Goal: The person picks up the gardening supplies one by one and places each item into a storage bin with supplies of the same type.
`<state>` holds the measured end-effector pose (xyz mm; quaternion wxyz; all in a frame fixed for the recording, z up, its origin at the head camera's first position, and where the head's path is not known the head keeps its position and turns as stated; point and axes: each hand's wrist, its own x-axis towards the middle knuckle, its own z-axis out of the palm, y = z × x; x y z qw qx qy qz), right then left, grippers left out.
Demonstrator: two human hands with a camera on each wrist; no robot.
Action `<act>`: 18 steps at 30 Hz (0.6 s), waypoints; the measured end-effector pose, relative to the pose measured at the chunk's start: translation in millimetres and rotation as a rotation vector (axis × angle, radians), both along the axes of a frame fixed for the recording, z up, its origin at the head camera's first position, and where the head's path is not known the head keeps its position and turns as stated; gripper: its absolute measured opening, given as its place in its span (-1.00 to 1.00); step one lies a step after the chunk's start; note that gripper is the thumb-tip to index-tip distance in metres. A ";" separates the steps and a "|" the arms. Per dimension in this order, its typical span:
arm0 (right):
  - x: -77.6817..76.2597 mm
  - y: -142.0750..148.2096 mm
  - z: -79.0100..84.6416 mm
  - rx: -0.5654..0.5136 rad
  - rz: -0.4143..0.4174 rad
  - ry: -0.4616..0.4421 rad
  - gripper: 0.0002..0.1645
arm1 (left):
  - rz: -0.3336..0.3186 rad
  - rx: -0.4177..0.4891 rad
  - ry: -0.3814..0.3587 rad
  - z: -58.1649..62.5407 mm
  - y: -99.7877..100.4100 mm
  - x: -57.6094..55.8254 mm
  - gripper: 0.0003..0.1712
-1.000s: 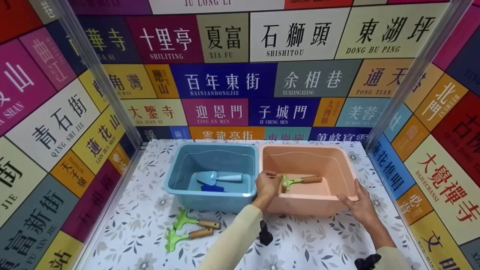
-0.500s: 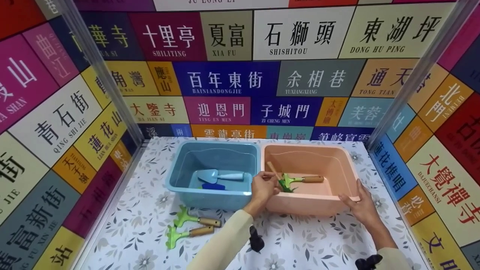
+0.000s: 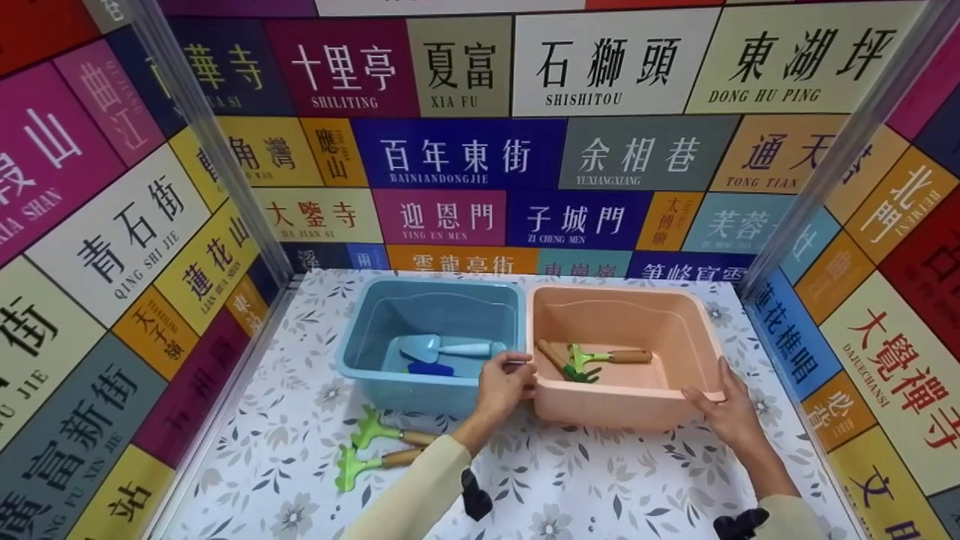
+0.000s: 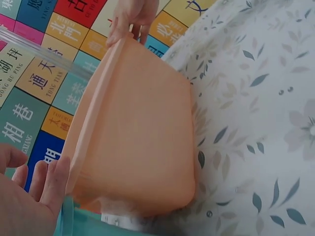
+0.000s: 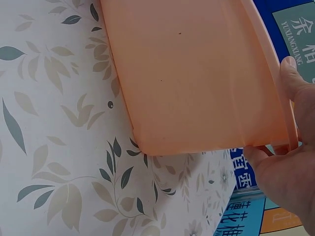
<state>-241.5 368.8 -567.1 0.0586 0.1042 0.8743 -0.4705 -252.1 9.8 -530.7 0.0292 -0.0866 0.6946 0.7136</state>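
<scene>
My right hand [image 3: 726,405] grips the front right corner of the peach plastic tub [image 3: 622,409]; the right wrist view shows thumb and fingers about its rim. My left hand [image 3: 504,386] is over the spot where the peach tub meets the blue tub [image 3: 427,391]. Its fingers are loosely bent and hold nothing. Within the peach tub lie a light green hand rake [image 3: 589,358] with a wooden handle and a darker green hand fork [image 3: 581,373], also wooden-handled, slanting beside it. A light blue trowel [image 3: 450,346] and a dark blue piece [image 3: 429,370] lie in the blue tub.
Two more light green hand rakes with wooden handles, one nearer [image 3: 356,466] and one farther [image 3: 375,427], lie on the flower-patterned table [image 3: 570,480] before the blue tub. Printed sign panels [image 3: 457,157] wall the back and both sides.
My left hand has let go of the darker green hand fork, which dropped flat into the peach tub, and has drawn back left over the rim. The right hand stays at the corner.
</scene>
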 end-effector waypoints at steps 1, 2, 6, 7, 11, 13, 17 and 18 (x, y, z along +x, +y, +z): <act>0.2 -0.1 0.2 0.004 -0.001 -0.003 0.26 | -0.006 -0.012 0.001 -0.5 -3.7 1.5 -0.77; 0.4 0.0 0.3 0.007 0.000 -0.002 0.26 | -0.012 -0.019 -0.001 -1.3 -7.3 2.6 -0.76; 0.7 0.5 0.1 0.004 0.006 0.000 0.26 | -0.033 -0.038 0.014 -4.8 -22.3 7.4 -0.73; 0.7 0.6 0.1 0.001 0.007 0.000 0.26 | -0.035 -0.035 0.020 -5.6 -25.8 8.7 -0.72; 0.6 0.8 0.3 -0.006 0.005 -0.004 0.26 | -0.051 -0.032 0.043 -7.7 -37.5 14.2 -0.70; 0.5 0.9 0.4 -0.010 0.005 -0.004 0.26 | -0.060 -0.044 0.048 -8.7 -42.2 17.2 -0.70; 0.3 0.6 0.4 -0.004 0.007 -0.007 0.27 | -0.083 -0.088 0.070 -12.8 -50.6 22.6 -0.71; 0.3 0.5 0.2 -0.002 0.008 -0.006 0.27 | -0.087 -0.103 0.077 -14.6 -52.5 23.8 -0.71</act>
